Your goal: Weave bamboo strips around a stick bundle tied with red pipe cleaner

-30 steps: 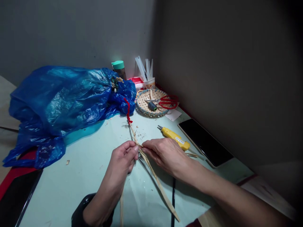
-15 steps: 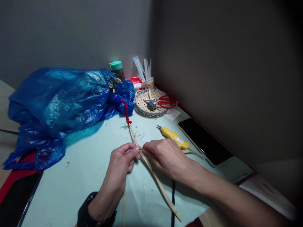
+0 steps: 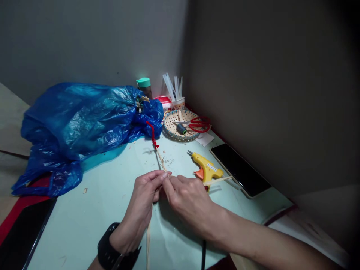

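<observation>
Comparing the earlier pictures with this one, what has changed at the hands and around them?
The right hand has moved left and toward the person, up against the left hand, uncovering the orange trigger of the glue gun. The pale strip that trailed to the lower right between the hands no longer shows there. The left hand still pinches the braid; the blue bag, basket and phone stay put.

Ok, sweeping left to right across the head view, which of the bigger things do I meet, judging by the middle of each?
Blue plastic bag → left hand → right hand → dark-screened phone.
</observation>
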The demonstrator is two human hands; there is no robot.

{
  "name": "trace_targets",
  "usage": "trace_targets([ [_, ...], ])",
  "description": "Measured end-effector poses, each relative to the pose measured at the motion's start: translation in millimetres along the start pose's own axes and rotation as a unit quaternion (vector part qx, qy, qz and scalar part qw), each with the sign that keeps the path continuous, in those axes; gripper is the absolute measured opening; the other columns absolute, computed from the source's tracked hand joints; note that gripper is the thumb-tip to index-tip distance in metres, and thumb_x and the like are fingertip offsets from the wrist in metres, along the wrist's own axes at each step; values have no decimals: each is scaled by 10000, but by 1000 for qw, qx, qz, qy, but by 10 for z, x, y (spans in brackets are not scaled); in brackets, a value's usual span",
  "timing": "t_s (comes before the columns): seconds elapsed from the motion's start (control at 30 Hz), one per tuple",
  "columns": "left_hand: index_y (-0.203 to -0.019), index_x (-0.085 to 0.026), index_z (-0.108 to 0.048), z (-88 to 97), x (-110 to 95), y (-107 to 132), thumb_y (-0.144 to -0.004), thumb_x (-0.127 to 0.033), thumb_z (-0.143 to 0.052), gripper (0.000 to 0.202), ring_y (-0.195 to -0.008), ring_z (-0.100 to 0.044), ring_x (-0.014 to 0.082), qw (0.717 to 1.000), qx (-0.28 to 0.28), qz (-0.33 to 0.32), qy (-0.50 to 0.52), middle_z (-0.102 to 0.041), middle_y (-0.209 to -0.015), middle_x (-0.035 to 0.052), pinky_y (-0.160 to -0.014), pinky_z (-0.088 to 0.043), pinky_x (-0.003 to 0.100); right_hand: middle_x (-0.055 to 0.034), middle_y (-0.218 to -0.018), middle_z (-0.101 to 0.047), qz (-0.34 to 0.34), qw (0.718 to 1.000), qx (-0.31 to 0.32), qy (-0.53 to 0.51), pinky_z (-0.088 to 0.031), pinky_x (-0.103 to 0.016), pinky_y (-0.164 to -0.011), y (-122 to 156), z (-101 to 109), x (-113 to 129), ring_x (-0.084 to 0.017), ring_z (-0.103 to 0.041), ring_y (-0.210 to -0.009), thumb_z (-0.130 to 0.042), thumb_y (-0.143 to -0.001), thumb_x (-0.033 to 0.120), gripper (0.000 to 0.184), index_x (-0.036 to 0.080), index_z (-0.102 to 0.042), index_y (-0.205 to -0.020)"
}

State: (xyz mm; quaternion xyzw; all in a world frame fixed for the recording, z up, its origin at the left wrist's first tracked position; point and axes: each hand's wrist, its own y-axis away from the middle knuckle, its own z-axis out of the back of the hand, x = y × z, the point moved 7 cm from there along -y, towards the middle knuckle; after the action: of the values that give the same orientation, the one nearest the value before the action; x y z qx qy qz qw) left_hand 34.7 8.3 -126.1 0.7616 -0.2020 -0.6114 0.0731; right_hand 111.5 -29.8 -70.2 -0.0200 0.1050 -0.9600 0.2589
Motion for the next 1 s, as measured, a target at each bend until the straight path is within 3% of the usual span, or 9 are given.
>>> trace_targets([
  [0.17, -745, -115, -665, 6, -9, -7, -661, -279, -748, 202, -530, -476, 51, 1000, 0, 12, 18, -619, -676, 13, -473, -337, 147, -128, -803, -615, 18, 999, -1, 49, -345, -289, -456, 12, -42, 183, -212, -581, -655, -420, -799, -1, 255, 45, -548, -1015],
  [0.27, -722, -102, -658, 21, -47, -10, -657, -270, -748, 202, -534, -499, 60, 1000, -1, 19, 6, -639, -679, 35, -476, -350, 149, -136, -856, -635, 34, 999, 38, -8, -407, -312, -527, 36, 68, 182, -225, -595, -702, -468, -842, 106, 203, 54, -583, -1001],
  [0.37, -725, -105, -641, 43, -115, 3, -667, -278, -738, 206, -429, -373, 15, 1000, -1, 17, 6, -606, -634, 8, -398, -239, 137, -88, -828, -661, 8, 987, 54, -149, -432, -337, -702, 14, 292, -40, -210, -596, -761, -426, -936, 364, 306, 140, -630, -898],
  [0.43, -728, -109, -631, 46, -158, 15, -670, -284, -735, 211, -416, -348, 5, 1000, 4, 9, 14, -577, -619, -9, -388, -200, 131, -94, -918, -667, -66, 970, 4, -233, -414, -334, -796, -43, 415, -327, -205, -589, -877, -402, -954, 382, 328, 155, -637, -980],
  [0.53, -725, -109, -625, 41, -175, 29, -671, -274, -724, 200, -399, -341, 4, 1000, 5, 0, 5, -545, -571, -22, -379, -172, 130, -78, -965, -649, -111, 900, 40, -420, -422, -291, -758, -152, 193, -526, -171, -583, -863, -455, -926, 425, 340, 163, -573, -1106],
  [0.63, -732, -117, -621, 18, -145, 33, -691, -261, -690, 164, -371, -316, 13, 1000, 3, -2, -5, -522, -504, -34, -377, -180, 142, -10, -763, -558, -103, 731, 168, -653, -405, -226, -566, -199, -246, -358, -92, -504, -599, -443, -919, 432, 297, 146, -517, -897],
  [0.7, -742, -124, -617, -5, -116, 31, -693, -265, -685, 164, -369, -324, 21, 1000, 4, 1, -1, -506, -483, -43, -389, -211, 150, 45, -665, -428, -125, 671, 166, -712, -318, -191, -466, -202, -399, -315, -59, -379, -514, -486, -895, 424, 281, 166, -444, -792],
  [0.9, -784, -125, -567, -77, -115, 52, -688, -301, -685, 233, -384, -285, 17, 1000, 3, -9, 13, -500, -513, -47, -402, -161, 156, 69, -630, -325, -132, 586, 155, -784, -145, -194, -412, -144, -406, -287, -43, -224, -478, -536, -857, 442, 306, 172, -417, -777],
  [1.0, -866, -152, -518, -89, -144, 86, -704, -312, -672, 275, -386, -269, 21, 999, -12, -29, 11, -534, -550, -40, -404, -137, 163, 71, -619, -329, -124, 584, 146, -789, -143, -196, -418, -145, -390, -299, -47, -226, -476, -533, -863, 432, 282, 170, -441, -815],
])
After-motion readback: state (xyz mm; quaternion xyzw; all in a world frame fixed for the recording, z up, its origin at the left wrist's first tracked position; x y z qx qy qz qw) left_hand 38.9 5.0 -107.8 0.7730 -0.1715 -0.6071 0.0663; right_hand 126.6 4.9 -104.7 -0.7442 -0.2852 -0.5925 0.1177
